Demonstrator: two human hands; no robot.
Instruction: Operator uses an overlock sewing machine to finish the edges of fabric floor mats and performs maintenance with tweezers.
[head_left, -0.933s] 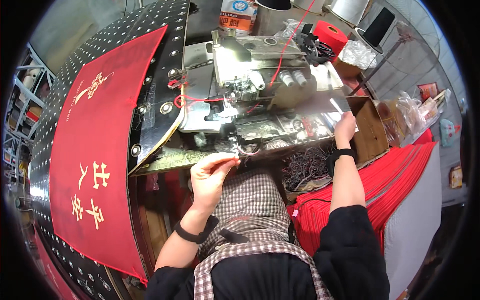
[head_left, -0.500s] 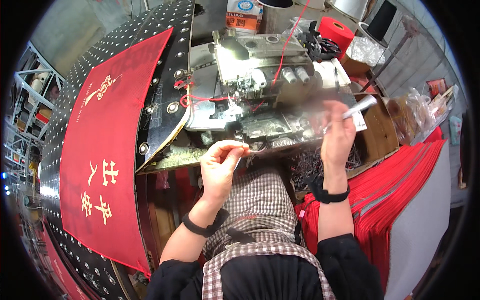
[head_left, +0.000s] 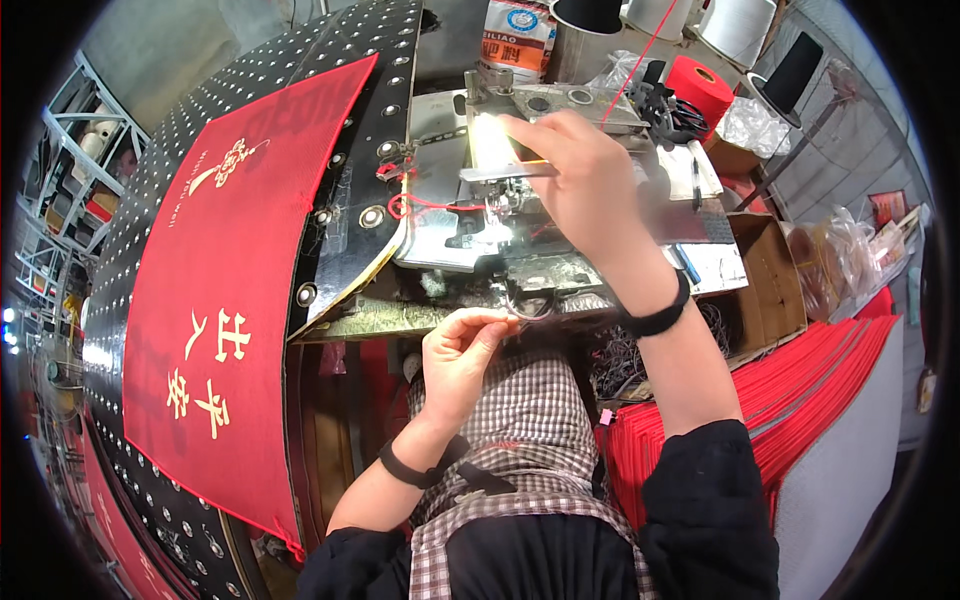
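Note:
My right hand [head_left: 590, 175] is closed around a slim silver metal tool [head_left: 505, 172], held over the sewing machine [head_left: 560, 110] beside its bright lamp. The tool's exact kind is unclear. My left hand [head_left: 460, 355] pinches thumb and forefinger together at the machine's front lower edge, by a thin curved piece [head_left: 535, 312]. Whatever sits between those fingertips is too small to make out. Red thread [head_left: 640, 60] runs down from above toward the machine, and a red cord [head_left: 435, 204] lies across its plate to the needle area.
A red mat [head_left: 220, 300] with gold lettering lies on the black studded table [head_left: 340, 150] at left. Stacked red mats [head_left: 740, 390] with grey backing stand at right. Behind the machine are a red thread cone [head_left: 697, 90] and a black cone [head_left: 795, 75]. A cardboard box [head_left: 765, 270] stands right.
My right hand has swung left and forward over the machine, bringing the silver tool near the lamp. My left hand keeps its pinch at the front edge. The whole view has shifted slightly.

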